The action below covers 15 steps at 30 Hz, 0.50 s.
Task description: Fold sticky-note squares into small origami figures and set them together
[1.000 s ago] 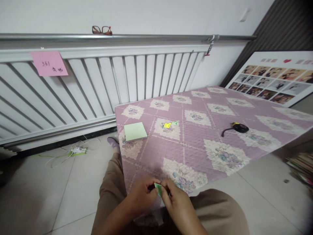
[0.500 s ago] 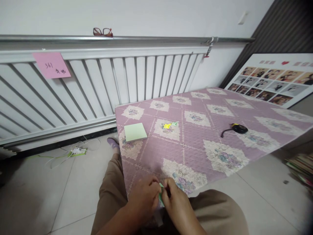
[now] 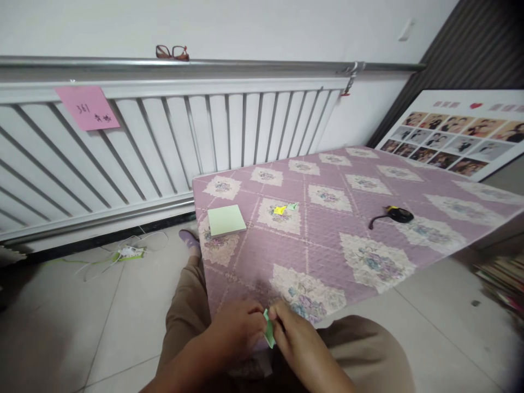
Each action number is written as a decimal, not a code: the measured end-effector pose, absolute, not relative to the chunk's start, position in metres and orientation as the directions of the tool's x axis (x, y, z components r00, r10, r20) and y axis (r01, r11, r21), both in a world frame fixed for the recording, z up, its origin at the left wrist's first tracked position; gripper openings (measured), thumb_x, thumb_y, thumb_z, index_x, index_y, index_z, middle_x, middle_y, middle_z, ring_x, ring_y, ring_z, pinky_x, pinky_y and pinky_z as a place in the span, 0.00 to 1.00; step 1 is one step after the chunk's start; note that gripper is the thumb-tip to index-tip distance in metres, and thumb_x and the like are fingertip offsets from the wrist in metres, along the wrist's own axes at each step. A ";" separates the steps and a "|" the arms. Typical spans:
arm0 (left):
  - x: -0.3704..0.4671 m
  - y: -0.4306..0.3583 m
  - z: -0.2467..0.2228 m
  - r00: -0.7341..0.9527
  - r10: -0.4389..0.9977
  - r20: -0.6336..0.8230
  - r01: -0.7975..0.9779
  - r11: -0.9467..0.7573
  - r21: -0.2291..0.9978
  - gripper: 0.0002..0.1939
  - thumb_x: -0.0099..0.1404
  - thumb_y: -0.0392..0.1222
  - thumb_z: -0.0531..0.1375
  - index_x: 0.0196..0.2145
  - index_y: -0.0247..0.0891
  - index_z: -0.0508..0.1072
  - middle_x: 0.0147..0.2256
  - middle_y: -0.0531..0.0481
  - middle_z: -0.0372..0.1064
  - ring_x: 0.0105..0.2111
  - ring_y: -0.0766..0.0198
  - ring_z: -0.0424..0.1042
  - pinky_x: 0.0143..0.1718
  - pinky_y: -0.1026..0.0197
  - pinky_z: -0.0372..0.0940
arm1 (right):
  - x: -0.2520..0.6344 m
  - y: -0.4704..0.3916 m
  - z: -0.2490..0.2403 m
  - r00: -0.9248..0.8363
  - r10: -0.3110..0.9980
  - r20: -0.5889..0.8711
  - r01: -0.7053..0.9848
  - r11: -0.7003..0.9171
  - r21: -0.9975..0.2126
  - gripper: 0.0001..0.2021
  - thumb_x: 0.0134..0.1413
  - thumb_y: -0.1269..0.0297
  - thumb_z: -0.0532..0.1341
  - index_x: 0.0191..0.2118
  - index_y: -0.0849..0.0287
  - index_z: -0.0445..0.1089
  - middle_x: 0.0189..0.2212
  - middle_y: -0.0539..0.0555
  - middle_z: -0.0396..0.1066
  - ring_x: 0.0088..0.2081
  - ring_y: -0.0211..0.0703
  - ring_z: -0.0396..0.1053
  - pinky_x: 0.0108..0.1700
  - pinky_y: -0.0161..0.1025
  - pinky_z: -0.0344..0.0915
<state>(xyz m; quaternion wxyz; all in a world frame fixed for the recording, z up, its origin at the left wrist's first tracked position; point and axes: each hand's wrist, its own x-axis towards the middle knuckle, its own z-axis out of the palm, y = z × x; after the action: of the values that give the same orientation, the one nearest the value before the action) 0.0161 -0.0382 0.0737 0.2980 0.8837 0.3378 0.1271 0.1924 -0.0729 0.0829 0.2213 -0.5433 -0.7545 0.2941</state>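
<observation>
A small folded piece of green paper is held between my two hands at the table's near edge. My left hand has its fingers closed on the paper's left side. On the right side, my right hand pinches the same paper. Beyond them on the cloth, a small yellow folded paper lies beside a small pale green one. A pad of light green square paper rests at the left of the table.
The purple flowered tablecloth bears a black and yellow tape measure at right. Behind stands a white radiator with a pink note; glasses rest on its pipe. A power strip lies on the floor.
My left hand has shifted slightly down, and more of the green paper shows between my hands. Both hands still hold it.
</observation>
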 end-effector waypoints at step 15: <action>0.007 -0.042 0.082 0.642 0.763 0.074 0.292 -0.331 0.897 0.07 0.54 0.28 0.52 0.26 0.38 0.66 0.28 0.53 0.67 0.30 0.66 0.65 0.33 0.65 0.59 | 0.187 -0.075 0.088 -0.442 0.897 -0.032 0.772 0.361 -0.523 0.11 0.48 0.77 0.57 0.36 0.56 0.70 0.35 0.54 0.71 0.38 0.46 0.69 0.41 0.38 0.63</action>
<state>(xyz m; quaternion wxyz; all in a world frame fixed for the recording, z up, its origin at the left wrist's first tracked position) 0.0067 -0.0420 0.0819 0.4677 0.7760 0.3399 0.2522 0.1866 -0.0750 0.0878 0.1306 -0.5120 -0.8146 0.2390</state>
